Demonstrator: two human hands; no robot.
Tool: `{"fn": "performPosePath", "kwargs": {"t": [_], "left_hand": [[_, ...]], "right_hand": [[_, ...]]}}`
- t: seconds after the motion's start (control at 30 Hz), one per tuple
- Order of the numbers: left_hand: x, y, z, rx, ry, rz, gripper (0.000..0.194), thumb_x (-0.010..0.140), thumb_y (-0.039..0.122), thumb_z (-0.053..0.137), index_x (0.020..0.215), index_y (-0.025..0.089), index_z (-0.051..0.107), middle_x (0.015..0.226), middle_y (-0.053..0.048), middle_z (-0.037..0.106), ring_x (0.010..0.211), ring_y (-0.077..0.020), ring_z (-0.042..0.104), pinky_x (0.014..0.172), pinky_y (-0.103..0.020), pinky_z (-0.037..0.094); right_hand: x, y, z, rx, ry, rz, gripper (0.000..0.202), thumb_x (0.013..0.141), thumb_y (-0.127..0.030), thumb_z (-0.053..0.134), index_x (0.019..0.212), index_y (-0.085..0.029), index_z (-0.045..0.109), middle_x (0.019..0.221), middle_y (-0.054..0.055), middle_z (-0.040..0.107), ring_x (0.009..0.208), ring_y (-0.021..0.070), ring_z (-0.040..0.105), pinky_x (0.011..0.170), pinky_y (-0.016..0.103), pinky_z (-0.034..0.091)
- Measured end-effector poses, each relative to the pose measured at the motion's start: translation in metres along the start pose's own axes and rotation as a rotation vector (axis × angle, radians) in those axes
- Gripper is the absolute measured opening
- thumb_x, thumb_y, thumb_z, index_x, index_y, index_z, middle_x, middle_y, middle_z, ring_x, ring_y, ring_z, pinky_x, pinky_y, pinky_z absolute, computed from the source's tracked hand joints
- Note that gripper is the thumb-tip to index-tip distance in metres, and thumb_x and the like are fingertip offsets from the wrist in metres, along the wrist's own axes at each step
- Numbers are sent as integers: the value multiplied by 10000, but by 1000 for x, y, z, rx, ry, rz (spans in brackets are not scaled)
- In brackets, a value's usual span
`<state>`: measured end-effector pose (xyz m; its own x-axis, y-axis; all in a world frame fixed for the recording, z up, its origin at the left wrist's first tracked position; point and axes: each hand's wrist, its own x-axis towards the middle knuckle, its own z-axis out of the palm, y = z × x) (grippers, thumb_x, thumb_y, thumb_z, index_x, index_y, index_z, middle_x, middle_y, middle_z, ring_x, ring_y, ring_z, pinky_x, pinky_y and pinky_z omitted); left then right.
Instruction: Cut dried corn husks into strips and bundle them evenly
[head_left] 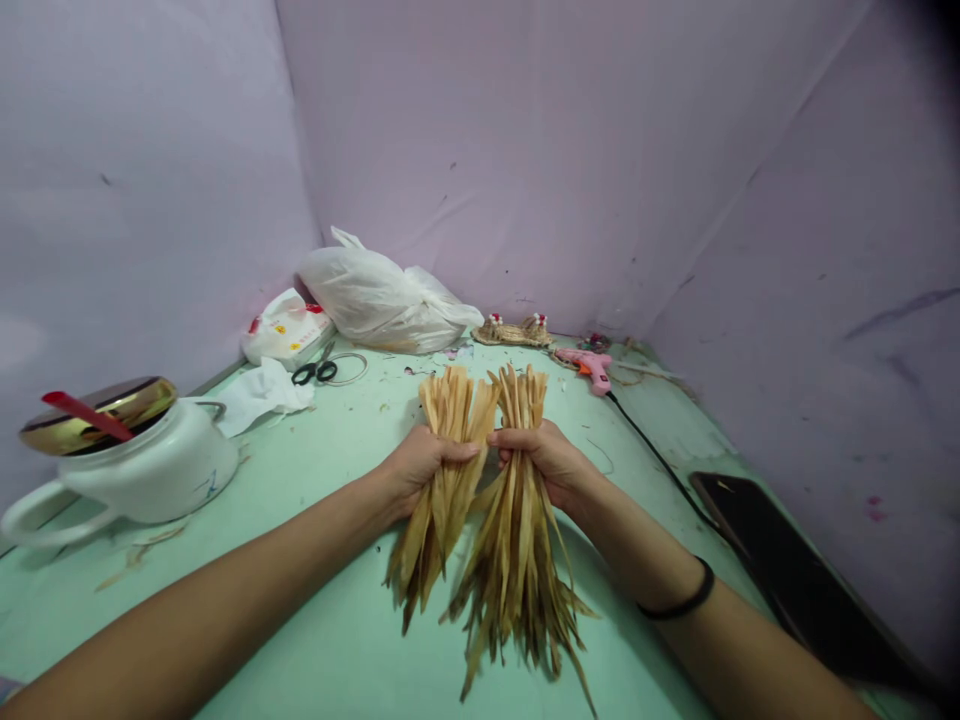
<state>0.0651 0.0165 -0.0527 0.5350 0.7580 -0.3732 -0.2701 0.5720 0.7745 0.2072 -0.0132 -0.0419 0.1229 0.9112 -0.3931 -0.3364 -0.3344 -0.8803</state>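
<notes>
My left hand is wrapped round a bundle of dried leaf strips, thumb pressed across the front. Close beside it, my right hand grips a second, fuller bundle of dried leaf strips. Both bundles stand nearly upright over the green tabletop, their pale, blunt ends at the far side. Darker, frayed tips fan out towards me. The thumbs almost meet between the two bundles. Most of the fingers are hidden behind the strips.
A white mug with a gold lid stands left, near black-handled scissors and a tissue pack. A white plastic bag lies behind. At right are a pink glue gun, its cable and a dark phone-like slab.
</notes>
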Motion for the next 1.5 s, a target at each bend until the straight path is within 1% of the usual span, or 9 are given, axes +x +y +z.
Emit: {"fn": "performPosePath", "kwargs": {"t": [0.17, 0.33, 0.57, 0.67, 0.9, 1.0, 1.13, 1.33, 1.5], "left_hand": [[1, 0, -1, -22, 66, 38, 367, 564, 13, 660, 927, 61, 642, 797, -140, 708, 728, -286, 677, 712, -426, 537], [4, 6, -6, -68, 183, -3, 268, 604, 48, 638, 872, 56, 639, 618, -102, 684, 566, -257, 662, 601, -408, 550], [0, 0, -2, -82, 65, 102, 352, 557, 4, 652, 905, 48, 626, 742, -135, 707, 637, -256, 669, 669, -426, 549], [-1, -3, 0, -88, 37, 134, 405, 537, -17, 652, 935, 51, 622, 800, -146, 711, 694, -271, 674, 718, -438, 541], [-3, 9, -1, -156, 6, -162, 322, 648, 60, 546, 957, 0, 617, 777, -202, 707, 665, -281, 682, 707, -435, 540], [-3, 12, -1, -167, -2, -195, 368, 652, 64, 507, 1000, -10, 600, 770, -204, 709, 680, -299, 685, 695, -446, 541], [-1, 16, -4, -168, 53, -158, 367, 617, 72, 500, 955, -13, 616, 696, -185, 707, 644, -287, 683, 639, -401, 555], [3, 19, -8, -121, 152, -90, 219, 589, 52, 504, 763, 29, 634, 556, -139, 670, 466, -226, 632, 503, -332, 537], [5, 10, -6, -33, 343, 190, 233, 542, 27, 603, 767, 86, 621, 559, -61, 672, 509, -209, 632, 543, -331, 536]], "right_hand": [[3, -2, -3, 4, 51, 14, 158, 553, -53, 632, 461, -127, 526, 367, -17, 495, 335, 84, 461, 387, 211, 403], [12, -1, -13, 17, 77, 20, 176, 589, -61, 634, 478, -136, 519, 374, -18, 488, 331, 82, 460, 381, 214, 403], [1, 6, 1, 108, -81, 17, 213, 517, -145, 759, 654, -109, 600, 527, 11, 607, 467, 127, 560, 505, 270, 491], [-5, 7, 8, 106, -76, 4, 246, 495, -150, 765, 683, -112, 611, 546, 21, 625, 488, 148, 579, 532, 294, 500], [0, 4, 1, 68, -14, 37, 109, 544, -69, 673, 606, -107, 592, 463, 21, 588, 411, 129, 541, 464, 264, 483], [0, 2, 1, 84, -25, 50, 103, 549, -53, 652, 618, -108, 599, 458, 23, 590, 400, 131, 539, 452, 265, 485], [0, -1, 0, 79, -36, 59, 85, 555, -48, 641, 554, -111, 584, 437, 16, 574, 392, 113, 529, 448, 236, 472], [3, -1, -5, 50, -29, 59, 68, 552, -97, 680, 570, -89, 615, 460, 13, 574, 404, 87, 510, 428, 202, 418], [-8, 1, 5, -54, 159, -215, 214, 493, -208, 763, 555, -146, 567, 443, -36, 530, 425, 99, 481, 472, 244, 414]]}}
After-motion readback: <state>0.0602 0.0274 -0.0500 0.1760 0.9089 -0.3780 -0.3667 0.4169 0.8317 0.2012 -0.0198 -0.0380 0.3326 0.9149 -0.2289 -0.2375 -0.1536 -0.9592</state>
